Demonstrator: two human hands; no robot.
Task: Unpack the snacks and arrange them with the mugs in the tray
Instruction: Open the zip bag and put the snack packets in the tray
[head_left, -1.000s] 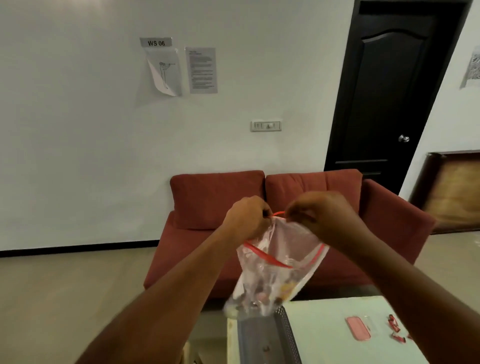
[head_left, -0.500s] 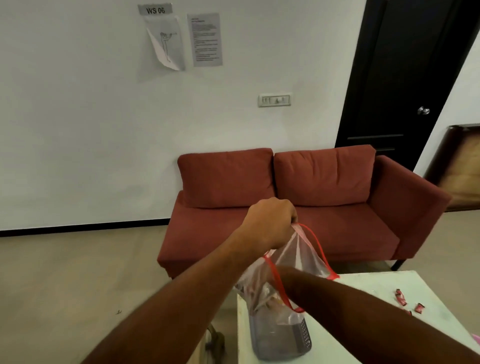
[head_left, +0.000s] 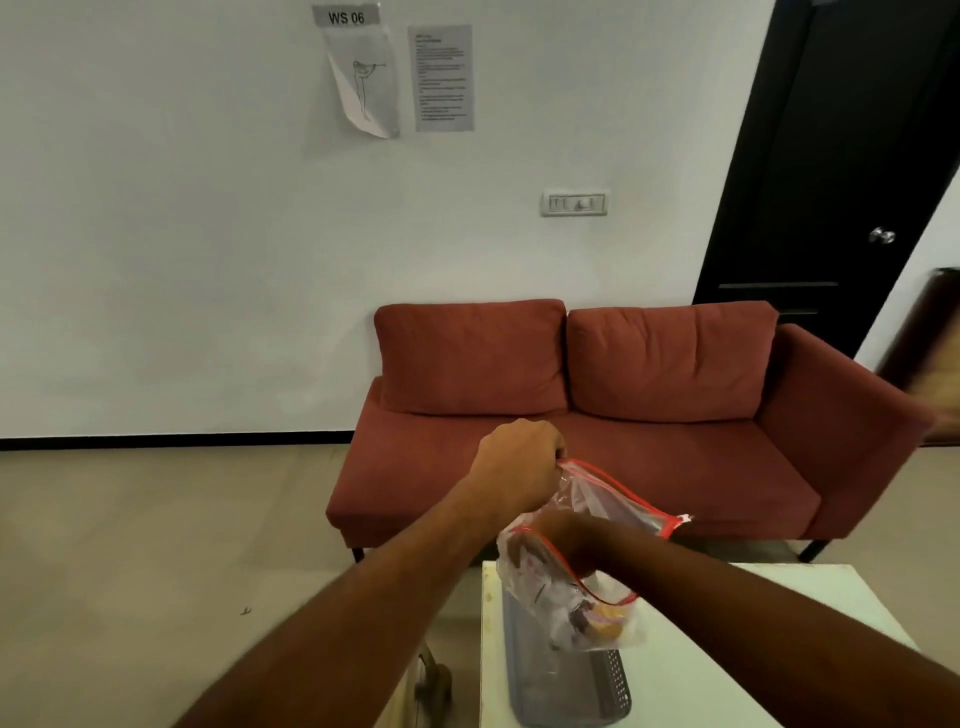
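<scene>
Both hands on clear red-zip snack bag (head_left: 582, 597) above grey tray (head_left: 566, 691), counter (head_left: 727, 649) at 5 o'clock: left hand (head_left: 519, 467) pinching rim, right hand (head_left: 545, 545) now deeper inside, grip hidden.

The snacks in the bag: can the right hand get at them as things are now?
Probably yes. The left hand holds the bag open by its red rim, and the right hand is already inside the mouth, just above the snacks at the bottom. Nothing visible blocks it.
</scene>
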